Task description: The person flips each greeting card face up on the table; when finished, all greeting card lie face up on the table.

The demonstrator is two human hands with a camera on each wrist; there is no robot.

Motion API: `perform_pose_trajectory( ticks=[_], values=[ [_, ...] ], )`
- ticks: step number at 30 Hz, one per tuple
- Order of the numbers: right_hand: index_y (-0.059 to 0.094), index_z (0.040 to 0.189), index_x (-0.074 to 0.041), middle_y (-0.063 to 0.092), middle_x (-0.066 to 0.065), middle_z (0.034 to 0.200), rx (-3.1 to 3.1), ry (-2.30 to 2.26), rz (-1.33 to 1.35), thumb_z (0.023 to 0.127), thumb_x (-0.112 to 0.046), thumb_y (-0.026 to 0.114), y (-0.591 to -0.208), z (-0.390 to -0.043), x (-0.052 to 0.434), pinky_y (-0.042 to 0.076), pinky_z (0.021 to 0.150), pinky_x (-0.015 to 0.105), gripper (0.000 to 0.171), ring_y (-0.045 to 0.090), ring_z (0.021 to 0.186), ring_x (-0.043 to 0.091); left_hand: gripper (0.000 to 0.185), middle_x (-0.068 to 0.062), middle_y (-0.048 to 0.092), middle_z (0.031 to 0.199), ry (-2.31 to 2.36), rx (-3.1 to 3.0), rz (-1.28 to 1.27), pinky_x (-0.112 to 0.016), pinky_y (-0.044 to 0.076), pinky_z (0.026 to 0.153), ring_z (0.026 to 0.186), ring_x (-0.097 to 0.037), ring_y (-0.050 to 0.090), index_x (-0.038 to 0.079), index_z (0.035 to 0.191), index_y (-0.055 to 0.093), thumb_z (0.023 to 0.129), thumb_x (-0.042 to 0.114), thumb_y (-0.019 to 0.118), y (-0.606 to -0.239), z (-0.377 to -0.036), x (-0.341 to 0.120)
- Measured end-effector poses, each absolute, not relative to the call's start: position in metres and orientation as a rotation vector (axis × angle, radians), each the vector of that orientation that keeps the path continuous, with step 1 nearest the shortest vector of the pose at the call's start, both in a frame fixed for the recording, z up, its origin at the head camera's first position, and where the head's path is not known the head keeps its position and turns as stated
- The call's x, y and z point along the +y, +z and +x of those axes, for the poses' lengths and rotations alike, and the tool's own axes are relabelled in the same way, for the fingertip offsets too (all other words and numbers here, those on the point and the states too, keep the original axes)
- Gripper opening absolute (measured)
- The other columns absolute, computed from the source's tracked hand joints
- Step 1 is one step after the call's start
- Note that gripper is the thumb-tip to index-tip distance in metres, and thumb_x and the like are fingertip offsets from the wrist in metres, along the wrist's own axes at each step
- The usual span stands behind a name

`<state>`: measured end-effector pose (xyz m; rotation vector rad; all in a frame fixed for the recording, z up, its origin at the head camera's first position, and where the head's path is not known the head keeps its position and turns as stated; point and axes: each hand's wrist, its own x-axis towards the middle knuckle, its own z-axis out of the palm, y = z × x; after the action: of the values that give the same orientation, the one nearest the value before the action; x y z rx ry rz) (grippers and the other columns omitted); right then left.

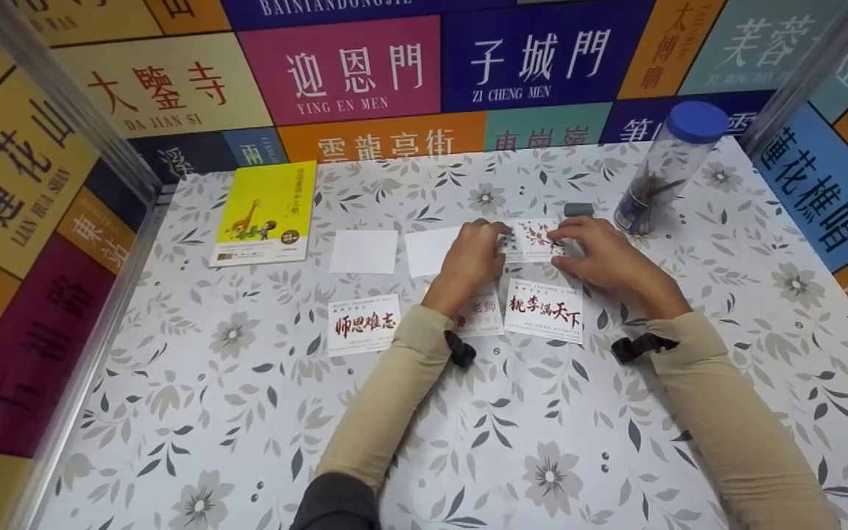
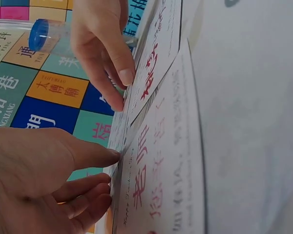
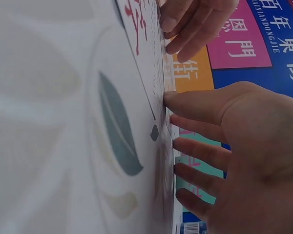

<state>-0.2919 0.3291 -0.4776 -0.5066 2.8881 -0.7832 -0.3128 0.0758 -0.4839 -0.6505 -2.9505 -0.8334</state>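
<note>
On the back row, a white card with red lettering [image 1: 533,241] lies flat between the two hands. My left hand [image 1: 472,254] touches its left end with the fingertips, and its wrist partly covers the middle front card [image 1: 489,313]. At the card's other end, the right hand [image 1: 601,254] rests its fingertips and thumb. The right wrist view shows that hand's fingers fairly straight, tips on the surface. Nearer me lie two more red-lettered cards, one at right [image 1: 544,313] and one at left [image 1: 364,325].
Two plain white cards, one square [image 1: 364,252] and one beside the left hand [image 1: 428,252], lie behind the front row. A yellow book [image 1: 266,213] lies at back left. At back right stand a blue-capped clear jar [image 1: 667,169] and a small dark cylinder [image 1: 578,209].
</note>
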Motion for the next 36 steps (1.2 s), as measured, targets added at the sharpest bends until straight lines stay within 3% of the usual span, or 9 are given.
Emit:
perform_pose_trajectory(
  ticks=[5, 13, 19, 25, 36],
  values=[
    [0.067, 0.145, -0.007, 0.048, 0.026, 0.162, 2.887, -0.766, -0.519, 0.101, -0.02, 0.075, -0.476, -0.293, 0.329, 0.026, 0.127, 0.071, 0.047, 0.041, 0.15, 0.052, 0.04, -0.006, 0.077, 0.12, -0.799, -2.936, -0.67, -0.04, 0.059, 0.099, 0.113, -0.025, 0.071, 0.014, 0.139, 0.073, 0.099, 0.009, 0.071, -0.481, -0.314, 0.072],
    [0.054, 0.156, -0.005, 0.046, 0.027, 0.162, 2.852, -0.834, -0.55, 0.103, -0.019, 0.073, -0.464, -0.29, 0.328, 0.034, 0.124, 0.071, 0.058, 0.046, 0.147, 0.051, 0.036, -0.007, 0.074, 0.139, -0.922, -2.892, -0.615, -0.041, 0.059, 0.106, 0.128, -0.026, 0.07, 0.015, 0.141, 0.071, 0.105, 0.016, 0.069, -0.462, -0.318, 0.05],
    [0.063, 0.149, -0.009, 0.056, 0.02, 0.157, 2.858, -0.937, -0.605, 0.105, -0.02, 0.071, -0.463, -0.29, 0.307, 0.034, 0.128, 0.064, 0.046, 0.048, 0.15, 0.044, 0.035, -0.006, 0.076, 0.135, -0.921, -2.859, -0.556, -0.042, 0.057, 0.108, 0.128, -0.027, 0.07, 0.014, 0.137, 0.074, 0.102, 0.015, 0.07, -0.459, -0.322, 0.022],
    [0.066, 0.144, -0.007, 0.06, 0.019, 0.153, 2.79, -0.951, -0.735, 0.105, -0.018, 0.071, -0.466, -0.296, 0.274, 0.041, 0.124, 0.062, 0.041, 0.053, 0.146, 0.043, 0.035, -0.008, 0.076, 0.134, -0.913, -2.855, -0.556, -0.044, 0.057, 0.109, 0.128, -0.03, 0.07, 0.012, 0.136, 0.074, 0.101, 0.013, 0.069, -0.465, -0.313, -0.014],
    [0.06, 0.152, -0.013, 0.052, 0.016, 0.163, 2.701, -0.883, -0.716, 0.096, -0.022, 0.083, -0.465, -0.318, 0.221, 0.032, 0.131, 0.059, 0.061, 0.044, 0.155, 0.039, 0.046, -0.012, 0.071, 0.143, -0.934, -2.92, -0.711, -0.046, 0.049, 0.118, 0.135, -0.032, 0.062, 0.01, 0.145, 0.067, 0.101, 0.022, 0.075, -0.47, -0.311, -0.068]
  ],
)
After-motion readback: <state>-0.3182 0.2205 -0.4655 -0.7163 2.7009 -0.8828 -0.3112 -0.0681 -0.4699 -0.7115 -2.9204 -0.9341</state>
